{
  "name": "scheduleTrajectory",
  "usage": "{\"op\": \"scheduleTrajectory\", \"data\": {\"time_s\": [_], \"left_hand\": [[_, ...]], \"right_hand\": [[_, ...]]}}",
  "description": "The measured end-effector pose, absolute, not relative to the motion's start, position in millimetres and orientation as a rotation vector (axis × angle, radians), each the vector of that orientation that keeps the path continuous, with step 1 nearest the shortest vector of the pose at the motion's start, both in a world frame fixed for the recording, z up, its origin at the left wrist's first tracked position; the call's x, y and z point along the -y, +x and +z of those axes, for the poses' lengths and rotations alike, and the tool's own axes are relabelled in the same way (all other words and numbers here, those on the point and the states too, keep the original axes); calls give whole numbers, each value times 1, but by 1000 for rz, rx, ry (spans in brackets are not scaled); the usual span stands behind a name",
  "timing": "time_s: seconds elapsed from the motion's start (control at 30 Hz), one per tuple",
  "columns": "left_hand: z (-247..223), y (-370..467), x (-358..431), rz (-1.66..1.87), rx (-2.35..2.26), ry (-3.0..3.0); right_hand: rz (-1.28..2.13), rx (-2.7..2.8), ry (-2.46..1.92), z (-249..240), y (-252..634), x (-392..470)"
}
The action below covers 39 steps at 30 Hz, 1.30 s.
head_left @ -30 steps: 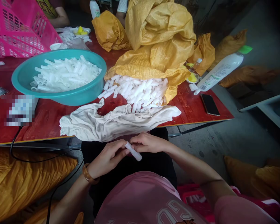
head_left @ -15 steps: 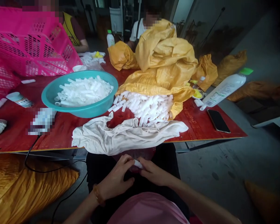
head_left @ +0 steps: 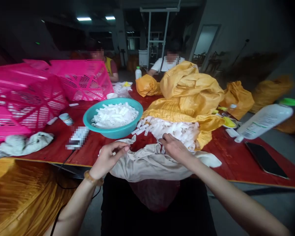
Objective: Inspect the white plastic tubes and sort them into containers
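Note:
My left hand (head_left: 113, 157) hovers over the left part of a crumpled pale cloth (head_left: 149, 167) at the table's front edge. Its fingers are loosely curved, a gap shows behind the thumb, and nothing is visible between them. At the near edge of a heap of short white plastic tubes (head_left: 184, 132), my right hand (head_left: 174, 149) is bent down with its fingers together; the hand hides what lies under its fingertips. A teal basin (head_left: 113, 132) full of similar white tubes stands beyond my left hand.
Pink plastic baskets (head_left: 86, 77) stand at the left. A yellow woven sack (head_left: 191, 88) lies behind the heap. Toward the right are a leaning white bottle (head_left: 267, 121) and a phone (head_left: 266, 160). Two people sit across the red table (head_left: 73, 157).
Both hands have risen from my lap to the table and moved apart. The white tube held between them is out of sight. The view has tilted up and shifted left.

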<state>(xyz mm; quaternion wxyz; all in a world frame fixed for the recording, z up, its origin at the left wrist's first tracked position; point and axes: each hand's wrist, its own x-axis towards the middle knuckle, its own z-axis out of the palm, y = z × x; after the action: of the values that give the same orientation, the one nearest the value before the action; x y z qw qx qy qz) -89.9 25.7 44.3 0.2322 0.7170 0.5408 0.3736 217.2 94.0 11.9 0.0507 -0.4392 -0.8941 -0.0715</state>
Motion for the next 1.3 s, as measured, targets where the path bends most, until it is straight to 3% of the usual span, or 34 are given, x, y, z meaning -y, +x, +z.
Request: {"op": "scheduleTrajectory", "data": {"time_s": [0.13, 0.2, 0.3, 0.43, 0.67, 0.9, 1.07, 1.23, 1.3], "left_hand": [[73, -131, -90, 1070, -1868, 2130], [85, -152, -126, 764, -2184, 2295], [92, -168, -171, 439, -2260, 2392], [85, -161, -204, 183, -2279, 2415], [79, -141, -219, -27, -2279, 2415], [77, -161, -192, -66, -2402, 2327], [83, -175, -167, 61, -2397, 2361], [79, -131, -104, 960, -1951, 2251], [69, -99, -68, 1134, -1711, 2062]], "right_hand": [[-416, 2915, -1280, 8, 197, -138], [-430, 2951, -1257, 8, 194, -145], [-332, 2883, -1185, 22, 201, -145], [148, 2369, -1329, 41, 229, -138], [1549, 1138, -995, 16, 253, -81], [1986, 788, -767, -10, 240, -17], [1945, 977, -750, -10, 226, -6], [1728, 1301, -842, -9, 212, -8], [1674, 1384, -871, -10, 207, -7]]}}
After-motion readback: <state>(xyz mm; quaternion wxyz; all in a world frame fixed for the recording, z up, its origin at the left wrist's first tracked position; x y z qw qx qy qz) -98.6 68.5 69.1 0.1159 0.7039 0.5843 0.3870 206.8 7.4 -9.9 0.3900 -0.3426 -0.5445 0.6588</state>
